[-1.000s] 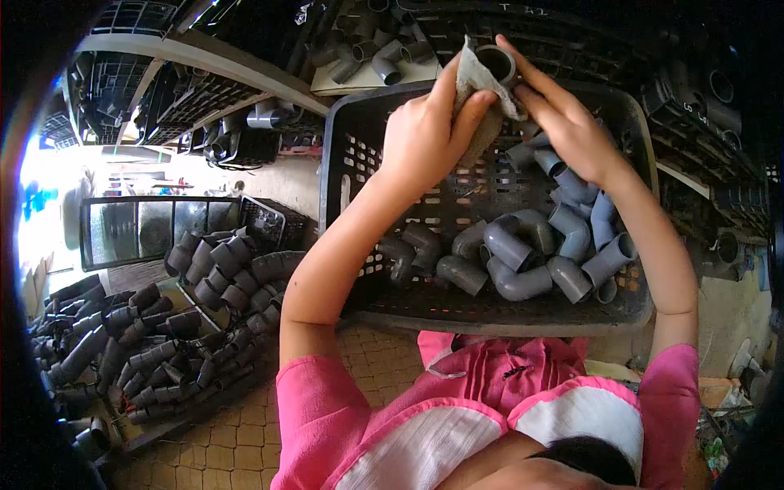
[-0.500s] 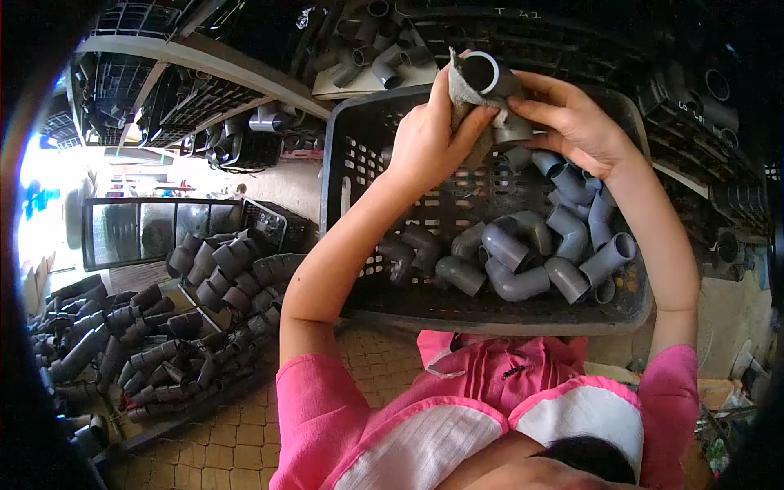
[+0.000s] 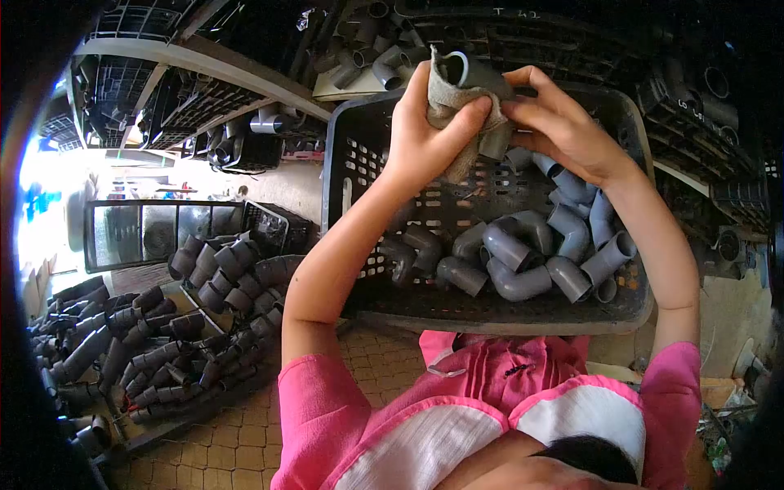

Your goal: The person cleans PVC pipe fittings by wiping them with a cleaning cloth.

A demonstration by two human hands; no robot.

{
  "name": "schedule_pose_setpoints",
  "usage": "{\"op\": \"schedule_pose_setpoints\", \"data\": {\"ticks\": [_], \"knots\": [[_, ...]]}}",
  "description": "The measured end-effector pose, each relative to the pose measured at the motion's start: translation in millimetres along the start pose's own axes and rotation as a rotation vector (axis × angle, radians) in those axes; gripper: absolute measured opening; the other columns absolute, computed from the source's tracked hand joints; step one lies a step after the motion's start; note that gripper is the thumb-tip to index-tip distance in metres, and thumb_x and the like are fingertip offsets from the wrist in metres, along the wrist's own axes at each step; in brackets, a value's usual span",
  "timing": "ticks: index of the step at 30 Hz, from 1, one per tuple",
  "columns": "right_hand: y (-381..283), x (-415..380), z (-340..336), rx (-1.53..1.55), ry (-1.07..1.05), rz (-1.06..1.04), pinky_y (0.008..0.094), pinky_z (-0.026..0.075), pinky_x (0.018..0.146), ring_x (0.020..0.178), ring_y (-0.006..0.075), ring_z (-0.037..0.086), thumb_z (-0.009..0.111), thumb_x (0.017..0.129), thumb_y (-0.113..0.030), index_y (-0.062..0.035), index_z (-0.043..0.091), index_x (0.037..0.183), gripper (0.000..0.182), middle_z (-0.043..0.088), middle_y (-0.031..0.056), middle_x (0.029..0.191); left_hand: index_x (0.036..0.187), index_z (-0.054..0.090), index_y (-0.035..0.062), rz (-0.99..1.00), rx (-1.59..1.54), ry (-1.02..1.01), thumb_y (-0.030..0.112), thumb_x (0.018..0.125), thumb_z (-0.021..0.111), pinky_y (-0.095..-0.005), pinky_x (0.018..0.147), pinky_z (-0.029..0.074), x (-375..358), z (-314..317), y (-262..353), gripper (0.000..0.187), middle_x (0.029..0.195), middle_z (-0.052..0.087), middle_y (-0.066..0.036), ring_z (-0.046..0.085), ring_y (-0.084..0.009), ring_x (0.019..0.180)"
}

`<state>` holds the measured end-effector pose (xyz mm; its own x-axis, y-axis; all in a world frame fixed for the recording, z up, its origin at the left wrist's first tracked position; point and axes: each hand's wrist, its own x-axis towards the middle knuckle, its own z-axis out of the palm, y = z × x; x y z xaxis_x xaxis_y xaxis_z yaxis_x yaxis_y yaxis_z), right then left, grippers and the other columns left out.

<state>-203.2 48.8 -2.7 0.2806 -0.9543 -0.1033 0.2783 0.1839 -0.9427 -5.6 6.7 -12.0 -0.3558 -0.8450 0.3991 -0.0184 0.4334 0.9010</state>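
Over the far part of a black plastic basket (image 3: 490, 327), both hands hold one grey pipe elbow (image 3: 490, 77), its round opening facing up. My left hand (image 3: 425, 131) is closed on a beige cloth (image 3: 451, 102) wrapped against the elbow's side, the thumb pressing on the cloth. From the other side, the bent fingers of my right hand (image 3: 563, 122) grip the elbow; part of it is hidden behind the cloth and fingers. Below, several grey pipe elbows (image 3: 523, 282) lie loose in the basket, mostly toward its right and near side.
At lower left is a large heap of dark pipe fittings (image 3: 163, 335). A metal rack (image 3: 212, 72) with black crates stands at upper left. More elbows (image 3: 388, 69) rest on a board beyond the basket. Black crates (image 3: 686, 98) line the right.
The cloth now covers more of the elbow's near side, and my left hand has shifted slightly left. The elbow has turned and tilted a little; the loose elbows are unmoved.
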Motion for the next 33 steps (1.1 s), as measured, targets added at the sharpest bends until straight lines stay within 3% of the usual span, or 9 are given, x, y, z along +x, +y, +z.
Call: {"op": "schedule_pose_setpoints", "data": {"ticks": [2, 5, 8, 14, 17, 22, 26, 30, 33], "knots": [[-0.7, -0.2, 2.5, -0.103, -0.007, -0.044, 0.0291, 0.049, 0.088, 0.106, 0.0155, 0.059, 0.069, 0.091, -0.009, -0.0072, 0.045, 0.123, 0.040, 0.061, 0.0082, 0.111, 0.111, 0.055, 0.0008, -0.033, -0.061, 0.003, 0.022, 0.087, 0.073, -0.0279, 0.077, 0.051, 0.2, -2.1, 0.3, 0.037, 0.094, 0.066, -0.006, 0.061, -0.0112, 0.086], [13.2, 8.6, -6.5, -0.361, -0.062, -0.427, 0.0283, 0.049, 0.088, 0.111, 0.0153, 0.057, 0.071, 0.089, -0.009, -0.0060, 0.044, 0.119, 0.041, 0.060, 0.0106, 0.114, 0.113, 0.057, 0.0008, -0.036, 0.017, -0.025, 0.025, 0.088, 0.074, -0.0272, 0.079, 0.050, -0.3, -7.4, -5.3, 0.039, 0.098, 0.066, -0.006, 0.061, -0.0114, 0.089], [10.3, 1.9, 4.4, -0.544, 0.076, -0.489, 0.0300, 0.049, 0.090, 0.112, 0.0162, 0.056, 0.074, 0.085, -0.004, -0.0054, 0.043, 0.115, 0.043, 0.058, 0.0116, 0.114, 0.111, 0.058, 0.0008, -0.057, -0.006, -0.015, 0.028, 0.088, 0.074, -0.0269, 0.079, 0.050, -1.8, -5.3, -5.1, 0.040, 0.098, 0.067, -0.006, 0.061, -0.0113, 0.089], [4.3, 4.4, -0.3, -0.944, 0.113, -0.883, 0.0389, 0.047, 0.095, 0.112, 0.0308, 0.058, 0.075, 0.074, 0.001, -0.0077, 0.048, 0.113, 0.048, 0.057, 0.0123, 0.114, 0.111, 0.058, 0.0005, -0.129, -0.084, -0.010, 0.033, 0.089, 0.073, -0.0264, 0.079, 0.050, -3.5, -3.3, -1.1, 0.041, 0.097, 0.067, -0.005, 0.061, -0.0104, 0.088], [-1.3, 3.3, -1.3, -1.258, 0.152, -0.993, 0.0408, 0.047, 0.095, 0.111, 0.0334, 0.057, 0.075, 0.068, 0.002, -0.0082, 0.051, 0.111, 0.050, 0.059, 0.0103, 0.117, 0.111, 0.058, 0.0004, -0.187, -0.132, -0.024, 0.034, 0.090, 0.072, -0.0259, 0.079, 0.050, -4.3, -4.8, 0.6, 0.042, 0.097, 0.066, -0.005, 0.061, -0.0097, 0.088], [-7.4, 3.7, -0.7, -1.380, 0.195, -1.186, 0.0389, 0.049, 0.097, 0.114, 0.0275, 0.058, 0.069, 0.075, -0.005, -0.0108, 0.054, 0.106, 0.036, 0.061, 0.0061, 0.117, 0.107, 0.060, 0.0005, -0.148, -0.222, -0.038, 0.035, 0.092, 0.069, -0.0250, 0.077, 0.050, -4.4, -5.3, 6.1, 0.038, 0.094, 0.067, -0.004, 0.061, -0.0089, 0.086], [-9.9, 4.7, -0.3, -1.683, 0.160, -1.329, 0.0361, 0.050, 0.098, 0.114, 0.0217, 0.059, 0.061, 0.082, -0.013, -0.0143, 0.055, 0.102, 0.021, 0.062, 0.0036, 0.116, 0.094, 0.065, 0.0002, -0.292, -0.090, 0.080, 0.036, 0.099, 0.057, -0.0245, 0.067, 0.047, 1.3, -0.3, 9.6, 0.037, 0.081, 0.065, -0.001, 0.057, -0.0074, 0.075], [-3.6, 6.3, 4.5, -1.726, 0.094, -1.348, 0.0379, 0.052, 0.097, 0.113, 0.0232, 0.061, 0.062, 0.083, -0.011, -0.0109, 0.057, 0.095, 0.012, 0.065, 0.0031, 0.117, 0.083, 0.067, 0.0002, -0.367, 0.014, 0.161, 0.041, 0.100, 0.052, -0.0264, 0.059, 0.042, 7.9, -6.4, -4.0, 0.047, 0.068, 0.061, -0.001, 0.053, -0.0071, 0.066], [-3.8, 7.4, 1.6, -1.663, 0.053, -1.276, 0.0395, 0.051, 0.099, 0.114, 0.0246, 0.060, 0.067, 0.080, -0.010, -0.0103, 0.057, 0.098, 0.020, 0.065, 0.0039, 0.119, 0.084, 0.066, -0.0007, -0.457, -0.063, 0.242, 0.038, 0.097, 0.055, -0.0268, 0.059, 0.042, 16.3, -20.9, -7.7, 0.042, 0.070, 0.062, -0.002, 0.055, -0.0084, 0.065]]}}
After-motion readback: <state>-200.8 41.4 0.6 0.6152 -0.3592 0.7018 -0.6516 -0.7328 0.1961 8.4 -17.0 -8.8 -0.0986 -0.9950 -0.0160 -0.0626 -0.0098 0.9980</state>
